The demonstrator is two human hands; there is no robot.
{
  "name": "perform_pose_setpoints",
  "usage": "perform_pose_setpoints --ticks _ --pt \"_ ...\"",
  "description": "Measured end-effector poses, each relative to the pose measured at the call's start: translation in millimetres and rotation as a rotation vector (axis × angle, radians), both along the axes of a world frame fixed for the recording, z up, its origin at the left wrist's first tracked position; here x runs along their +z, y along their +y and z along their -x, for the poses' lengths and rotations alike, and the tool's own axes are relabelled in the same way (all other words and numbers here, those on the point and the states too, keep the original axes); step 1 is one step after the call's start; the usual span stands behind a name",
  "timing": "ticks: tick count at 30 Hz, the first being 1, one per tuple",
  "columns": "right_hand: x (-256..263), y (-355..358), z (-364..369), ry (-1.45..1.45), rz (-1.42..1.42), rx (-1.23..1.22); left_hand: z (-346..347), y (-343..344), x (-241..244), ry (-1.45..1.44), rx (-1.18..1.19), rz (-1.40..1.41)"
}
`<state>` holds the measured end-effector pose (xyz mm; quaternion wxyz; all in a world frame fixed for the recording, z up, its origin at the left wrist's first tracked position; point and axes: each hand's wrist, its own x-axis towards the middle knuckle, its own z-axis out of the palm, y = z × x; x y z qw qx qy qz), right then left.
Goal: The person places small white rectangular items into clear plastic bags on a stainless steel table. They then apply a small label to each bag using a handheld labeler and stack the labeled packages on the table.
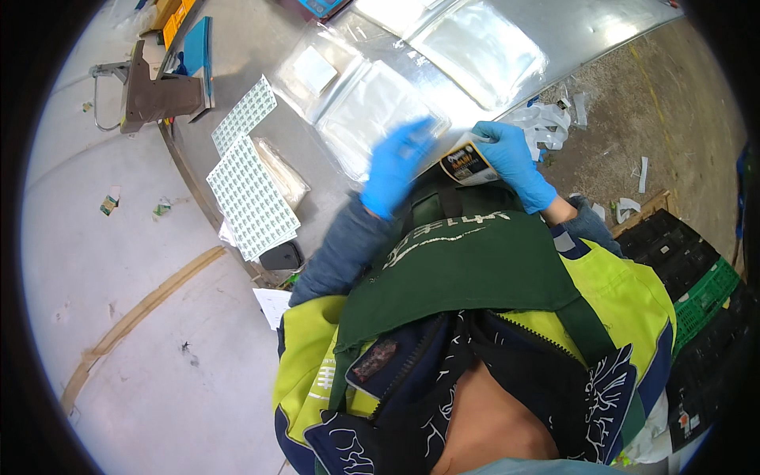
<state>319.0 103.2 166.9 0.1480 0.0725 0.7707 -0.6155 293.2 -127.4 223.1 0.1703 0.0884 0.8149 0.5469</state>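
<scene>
My right hand (515, 165), in a blue glove, holds a black printed label (467, 164) with a pale backing between its fingers, just above the table's near edge. My left hand (396, 167), also gloved in blue, is blurred by motion beside the label. Whether anything is between its fingertips cannot be made out. Beyond the left hand lies a stack of clear plastic bags (374, 107) on the metal table (234, 56). A second stack of clear bags (478, 50) lies farther right, near the table's edge. My green apron (469, 261) hangs below both hands.
Sheets of small green-printed stickers (252, 199) lie left, with a packet (280, 172) and black case (281, 256) beside them. A brown tape dispenser (155, 95) stands farther left. Paper strips (549, 124) litter the right; black crates (665, 249) and a green crate (706, 300) stand there.
</scene>
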Motion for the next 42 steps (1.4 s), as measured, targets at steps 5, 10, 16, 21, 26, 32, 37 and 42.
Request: perform_pose_setpoints --ticks 5,10,16,21,26,32,37,42 --pt "5 -7 6 -0.028 -0.231 0.035 -8 -4 17 -0.062 0.157 0.054" --pt "-37 24 6 0.009 0.046 -0.044 45 -40 5 -0.191 0.258 -0.202" --pt "-11 -3 22 0.096 0.068 0.024 13 19 -18 -0.451 0.123 -0.225" --pt "-16 9 21 -0.02 -0.143 0.001 20 -3 5 -0.146 0.238 -0.148" --pt "-11 32 22 0.08 -0.293 0.088 67 -69 -37 0.079 0.502 0.141" --pt "20 15 23 0.313 0.018 0.164 70 -49 -103 0.418 0.327 0.764" --pt "17 25 11 0.253 0.01 0.276 42 30 -119 0.244 0.347 0.565" --pt "10 33 11 0.423 -0.235 0.318 71 -3 -111 -0.086 0.332 0.329"
